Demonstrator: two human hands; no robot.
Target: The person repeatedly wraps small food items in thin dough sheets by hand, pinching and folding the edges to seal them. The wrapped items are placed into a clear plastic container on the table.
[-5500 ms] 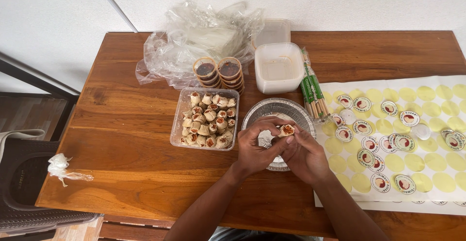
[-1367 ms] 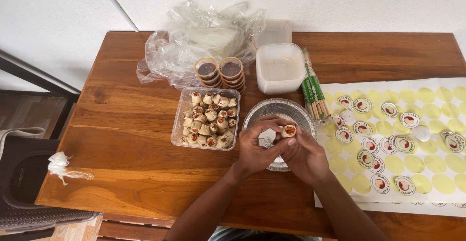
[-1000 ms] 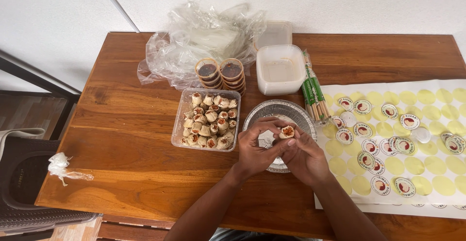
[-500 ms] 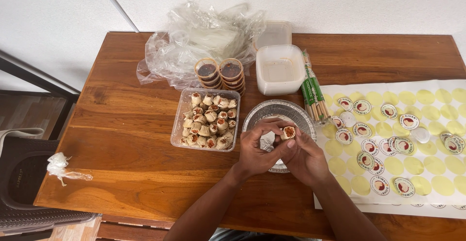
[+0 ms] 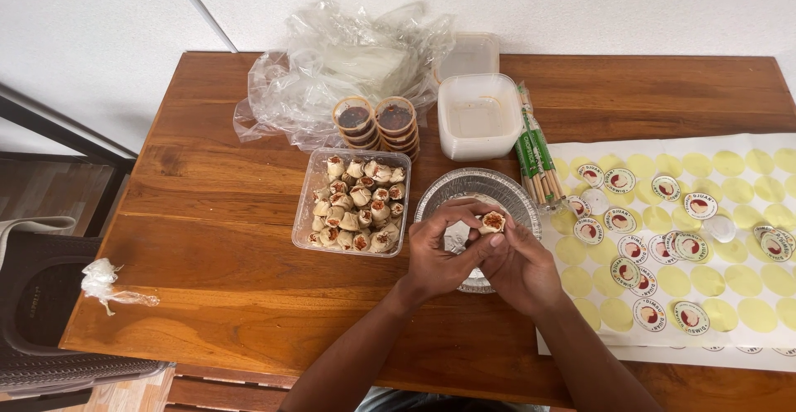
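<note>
Both of my hands meet over a round foil dish (image 5: 439,195) near the middle of the wooden table (image 5: 207,238). My left hand (image 5: 444,254) and my right hand (image 5: 521,267) together pinch one small dumpling (image 5: 492,222) with a red filling on top, held just above the dish. Left of the dish stands a clear plastic box (image 5: 355,203) filled with several such dumplings. A folded bit of white wrapper lies in the dish under my fingers.
Two stacks of small sauce cups (image 5: 378,122), a crumpled clear plastic bag (image 5: 348,55), a white lidded tub (image 5: 478,115) and packs of chopsticks (image 5: 535,157) lie behind. A sheet of round stickers (image 5: 713,238) covers the right side. A dark chair (image 5: 41,312) stands at left.
My hands stay over the foil dish and keep working the same dumpling; it has shifted only slightly between my fingertips. Nothing else on the table moved.
</note>
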